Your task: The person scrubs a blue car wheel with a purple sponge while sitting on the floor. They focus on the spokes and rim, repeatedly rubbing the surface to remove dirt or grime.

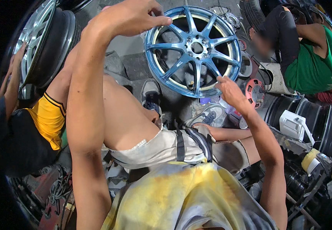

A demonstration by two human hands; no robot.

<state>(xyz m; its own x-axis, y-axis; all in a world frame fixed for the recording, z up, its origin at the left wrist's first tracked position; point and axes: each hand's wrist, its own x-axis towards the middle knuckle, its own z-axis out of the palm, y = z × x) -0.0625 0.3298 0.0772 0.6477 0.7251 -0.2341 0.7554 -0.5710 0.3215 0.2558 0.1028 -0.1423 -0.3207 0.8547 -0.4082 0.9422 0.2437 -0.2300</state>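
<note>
- From the head view, the blue wheel [191, 49] sits between the person's two hands, face up toward them, beyond the grey shoes [150, 87]; what bears its weight, I can't make out from here.
- The left hand [140, 16] is at the upper left of the rim, loosely open, its thumb spread away from bent fingers and its tip over the edge. Whether it presses there, I can't tell.
- The right hand [231, 91] is at the lower right, fingers curled with the tips against the rim; I can't see whether they close around it.
- With the hands nearly opposite, any turn should go evenly, I'd say: steady with one, guide with the other.
- I'd keep fingertips on the outer edge, light on the glossy spokes, lest they smear.
- The red slotted disc [254, 93] lies near the right forearm; I'd swing the wheel clear of it.
</note>
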